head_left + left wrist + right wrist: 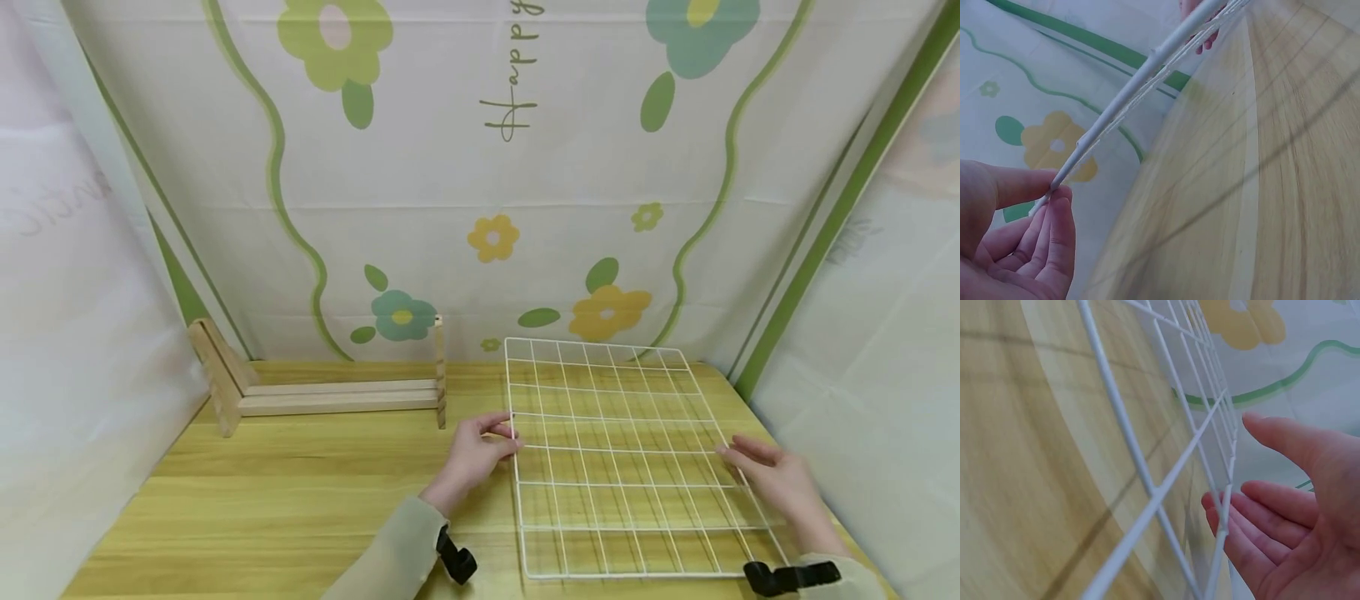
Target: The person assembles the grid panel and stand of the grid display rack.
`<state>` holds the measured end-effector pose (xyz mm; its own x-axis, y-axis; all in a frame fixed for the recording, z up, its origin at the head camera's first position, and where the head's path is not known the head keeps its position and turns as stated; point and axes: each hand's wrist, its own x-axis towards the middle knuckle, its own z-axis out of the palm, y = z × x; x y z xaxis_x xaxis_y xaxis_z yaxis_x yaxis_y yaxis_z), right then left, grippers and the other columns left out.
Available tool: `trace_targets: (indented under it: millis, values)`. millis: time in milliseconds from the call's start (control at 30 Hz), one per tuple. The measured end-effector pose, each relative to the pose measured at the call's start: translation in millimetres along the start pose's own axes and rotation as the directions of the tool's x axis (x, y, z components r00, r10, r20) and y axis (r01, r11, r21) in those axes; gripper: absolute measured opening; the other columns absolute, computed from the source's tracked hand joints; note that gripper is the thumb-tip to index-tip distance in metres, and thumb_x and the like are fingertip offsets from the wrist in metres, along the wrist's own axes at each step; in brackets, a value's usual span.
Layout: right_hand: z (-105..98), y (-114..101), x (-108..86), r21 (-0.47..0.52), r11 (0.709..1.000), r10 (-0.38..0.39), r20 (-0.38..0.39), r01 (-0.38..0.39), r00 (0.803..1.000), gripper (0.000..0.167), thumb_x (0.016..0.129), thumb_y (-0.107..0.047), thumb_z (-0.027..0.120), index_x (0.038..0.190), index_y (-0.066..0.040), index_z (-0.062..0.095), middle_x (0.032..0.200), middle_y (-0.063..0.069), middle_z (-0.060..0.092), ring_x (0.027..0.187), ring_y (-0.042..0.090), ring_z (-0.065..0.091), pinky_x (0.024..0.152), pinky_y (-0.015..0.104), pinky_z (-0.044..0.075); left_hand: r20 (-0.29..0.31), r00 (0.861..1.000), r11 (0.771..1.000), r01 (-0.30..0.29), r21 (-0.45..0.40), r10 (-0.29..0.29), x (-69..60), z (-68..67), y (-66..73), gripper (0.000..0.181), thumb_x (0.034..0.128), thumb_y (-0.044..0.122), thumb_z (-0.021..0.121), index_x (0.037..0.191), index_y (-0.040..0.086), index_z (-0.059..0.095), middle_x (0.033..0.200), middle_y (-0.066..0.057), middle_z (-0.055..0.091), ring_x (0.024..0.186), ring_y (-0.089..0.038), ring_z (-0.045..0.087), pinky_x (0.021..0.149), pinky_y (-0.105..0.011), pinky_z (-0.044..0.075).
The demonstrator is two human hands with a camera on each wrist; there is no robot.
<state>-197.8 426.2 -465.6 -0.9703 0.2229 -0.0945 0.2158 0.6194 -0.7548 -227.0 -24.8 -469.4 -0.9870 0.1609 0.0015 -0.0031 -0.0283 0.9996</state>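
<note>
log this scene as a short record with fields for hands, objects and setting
object in hand: white wire grid, left edge raised off the table
left hand: pinches the grid's left edge
right hand: fingers at the grid's right edge, thumb apart from it
other object: wooden stand, back left on the table
backdrop: white cloth with flowers

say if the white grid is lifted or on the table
Lifted: the left hand pinches the white grid, and its shadow falls apart from it on the table.
</note>
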Motion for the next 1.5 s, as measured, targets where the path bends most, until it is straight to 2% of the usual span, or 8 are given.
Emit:
trace_targets:
  millis: [133,233,633,767,967,1100,1333,1500]
  values:
    - [-1,1,0.3,0.054,0.998,0.014,0.018,-0.015,1.0,0.086,0.093,-0.055,0.07,0.149,0.005,0.045,0.116,0.005,0.073,0.087,-0.003,0.065,0.07,0.018,0.052,0.0,1.0,1.0,-0.014,-0.004,0.014,-0.2,-1.4,0.0,0.052,0.085,-0.008,0.077,0.134,-0.01,0.06,0.097,-0.012,0.065,0.078,-0.017,0.069,0.075,-0.039,0.061]
    - [-1,-1,-0.2,0.052,0.998,0.024,0.025,-0.025,0.999,0.09,0.092,-0.059,0.069,0.151,0.004,0.044,0.121,0.009,0.071,0.086,-0.005,0.063,0.07,0.02,0.053,0.001,1.0,1.0,-0.03,0.003,0.03,-1.3,-2.0,0.1,0.052,0.0851,-0.007,0.078,0.134,-0.008,0.061,0.098,-0.014,0.065,0.078,-0.017,0.069,0.075,-0.039,0.061]
    - [-2,-9,-2.3,0.07,0.997,0.028,-0.014,-0.027,1.0,0.088,0.092,-0.058,0.069,0.151,0.003,0.045,0.128,0.017,0.066,0.088,0.006,0.069,0.07,0.028,0.057,-0.004,0.998,0.997,-0.061,0.053,0.062,-4.9,-3.9,6.8,0.053,0.0872,-0.004,0.078,0.137,-0.005,0.06,0.101,-0.012,0.065,0.075,-0.02,0.069,0.072,-0.05,0.061]
    - [-3,-12,-3.2,0.09,0.995,0.034,-0.025,-0.032,0.999,0.089,0.091,-0.058,0.07,0.151,0.002,0.044,0.124,0.008,0.069,0.088,0.005,0.069,0.069,0.029,0.057,-0.005,0.997,0.995,-0.081,0.063,0.081,-5.1,-4.0,6.6,0.053,0.0869,-0.007,0.077,0.137,-0.005,0.06,0.103,-0.014,0.065,0.073,-0.02,0.068,0.07,-0.05,0.061]
    - [-2,-15,-4.3,0.081,0.996,-0.02,-0.084,0.027,0.996,0.086,0.091,-0.055,0.072,0.148,0.004,0.048,0.108,-0.01,0.071,0.085,0.006,0.069,0.066,0.027,0.056,-0.019,0.995,0.993,-0.092,0.072,0.093,-5.3,-4.7,10.8,0.051,0.0866,-0.006,0.077,0.136,-0.001,0.063,0.103,-0.015,0.065,0.069,-0.018,0.064,0.07,-0.05,0.061]
    - [-1,-16,-7.3,0.06,0.997,-0.043,-0.11,0.05,0.993,0.083,0.091,-0.053,0.073,0.146,0.004,0.051,0.105,-0.012,0.07,0.083,0.008,0.07,0.063,0.027,0.056,-0.017,0.995,0.991,-0.098,0.087,0.1,-5.7,-5.8,11.9,0.051,0.0865,-0.008,0.077,0.135,-0.001,0.063,0.104,-0.017,0.065,0.07,-0.018,0.065,0.07,-0.05,0.061]
    - [-3,-18,-6.2,0.06,0.996,-0.054,-0.134,0.063,0.989,0.081,0.092,-0.051,0.073,0.145,0.006,0.051,0.098,-0.021,0.067,0.08,0.006,0.069,0.063,0.024,0.055,-0.03,0.995,0.991,-0.094,0.097,0.098,-3.9,-6.8,13.1,0.052,0.0867,-0.008,0.076,0.136,0.0,0.063,0.103,-0.011,0.065,0.072,-0.017,0.066,0.07,-0.046,0.062]
    - [-3,-19,-6.1,0.078,0.993,-0.078,-0.156,0.091,0.985,0.078,0.093,-0.046,0.074,0.144,0.008,0.051,0.093,-0.029,0.062,0.078,0.002,0.068,0.063,0.02,0.054,-0.042,0.993,0.989,-0.11,0.095,0.114,-2.5,-7.1,14.1,0.052,0.0861,-0.007,0.077,0.135,0.002,0.065,0.101,-0.009,0.065,0.072,-0.018,0.066,0.071,-0.051,0.061]
